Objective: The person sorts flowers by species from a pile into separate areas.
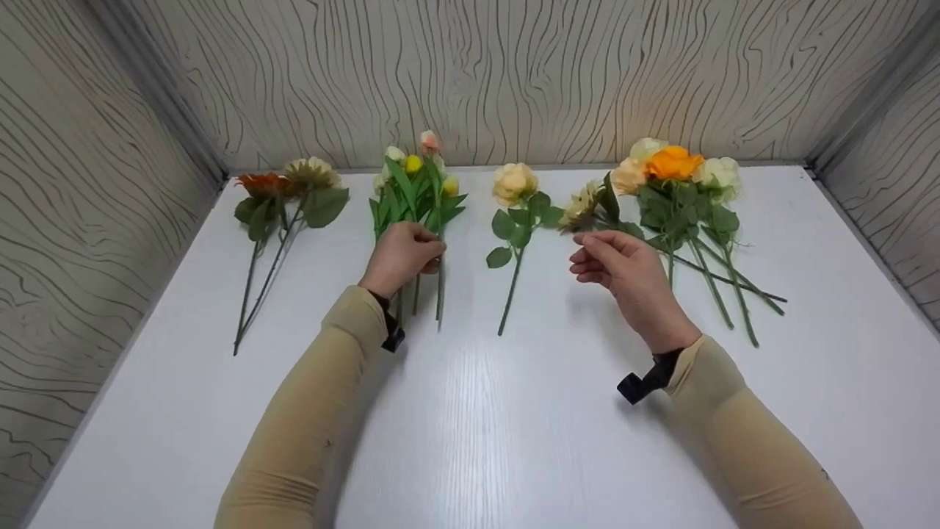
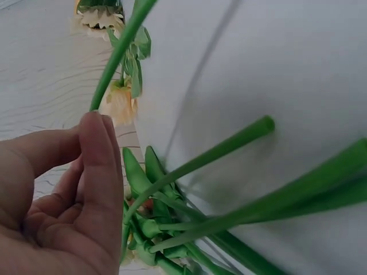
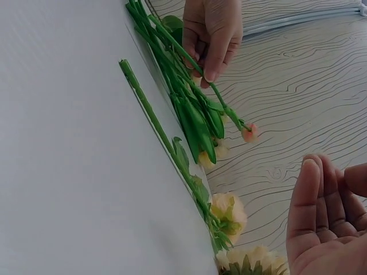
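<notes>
My left hand (image 1: pixel 404 257) pinches the green stem of a pink tulip (image 1: pixel 429 142) between thumb and fingers. In the left wrist view that stem (image 2: pixel 117 63) rises from the fingertips, over the other stems. Beneath lie the other tulips (image 1: pixel 400 187), white and yellow, with long green leaves. My right hand (image 1: pixel 624 275) hovers above the table, its fingers loosely bent and holding nothing. Closest to it is a cream flower with pointed petals (image 1: pixel 581 206). Between the hands a single peach rose (image 1: pixel 514 184) lies with its stem toward me.
Two flowers, one rust-orange (image 1: pixel 261 184) and one cream (image 1: pixel 314 173), lie at the left with crossed stems. At the right is a bunch with an orange rose (image 1: pixel 673 162) and pale roses (image 1: pixel 718 176). A wood-patterned wall (image 1: pixel 477 81) stands behind the white table (image 1: pixel 470 426).
</notes>
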Demonstrator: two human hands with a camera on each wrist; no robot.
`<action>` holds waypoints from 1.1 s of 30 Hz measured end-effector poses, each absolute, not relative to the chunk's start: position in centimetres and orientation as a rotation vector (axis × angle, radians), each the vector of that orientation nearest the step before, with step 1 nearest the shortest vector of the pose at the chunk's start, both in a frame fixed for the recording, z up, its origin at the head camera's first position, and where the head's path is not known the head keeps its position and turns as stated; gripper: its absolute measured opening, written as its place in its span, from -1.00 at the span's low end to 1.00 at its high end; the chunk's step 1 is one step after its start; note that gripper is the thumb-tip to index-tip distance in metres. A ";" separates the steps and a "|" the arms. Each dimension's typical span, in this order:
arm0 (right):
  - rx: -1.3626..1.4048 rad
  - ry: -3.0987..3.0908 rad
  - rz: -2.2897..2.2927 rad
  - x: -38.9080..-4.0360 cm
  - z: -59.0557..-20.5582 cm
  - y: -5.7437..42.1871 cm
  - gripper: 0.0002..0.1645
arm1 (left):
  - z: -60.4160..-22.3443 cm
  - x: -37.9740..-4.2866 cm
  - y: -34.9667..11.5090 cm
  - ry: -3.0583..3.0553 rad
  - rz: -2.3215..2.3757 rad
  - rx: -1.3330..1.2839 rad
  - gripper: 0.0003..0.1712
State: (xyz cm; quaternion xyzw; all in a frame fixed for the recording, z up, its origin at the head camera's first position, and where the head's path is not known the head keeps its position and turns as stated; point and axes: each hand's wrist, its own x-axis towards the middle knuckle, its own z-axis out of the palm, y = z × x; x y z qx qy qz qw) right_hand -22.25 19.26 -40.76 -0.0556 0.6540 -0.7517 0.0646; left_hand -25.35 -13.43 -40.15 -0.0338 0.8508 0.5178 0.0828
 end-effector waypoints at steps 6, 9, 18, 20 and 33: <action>-0.167 1.971 -2.276 -22.4 -41.0 19.3 -0.57 | -40.4 -25.8 -13.8 2.541 1.495 -0.169 -0.77; -0.170 1.981 -2.263 -22.4 -41.0 19.2 -0.55 | -40.5 -26.0 -14.0 2.560 1.462 -0.180 -0.75; -0.166 1.989 -2.254 -22.3 -41.1 19.2 -0.56 | -40.8 -26.2 -13.7 2.601 1.354 -0.211 -0.82; -0.164 1.989 -2.256 -22.3 -41.2 19.2 -0.55 | -40.9 -26.2 -13.7 2.609 1.337 -0.214 -0.79; -0.144 2.008 -2.211 -22.8 -41.8 19.6 -0.58 | -40.4 -25.6 -12.6 2.671 1.371 -0.063 -0.62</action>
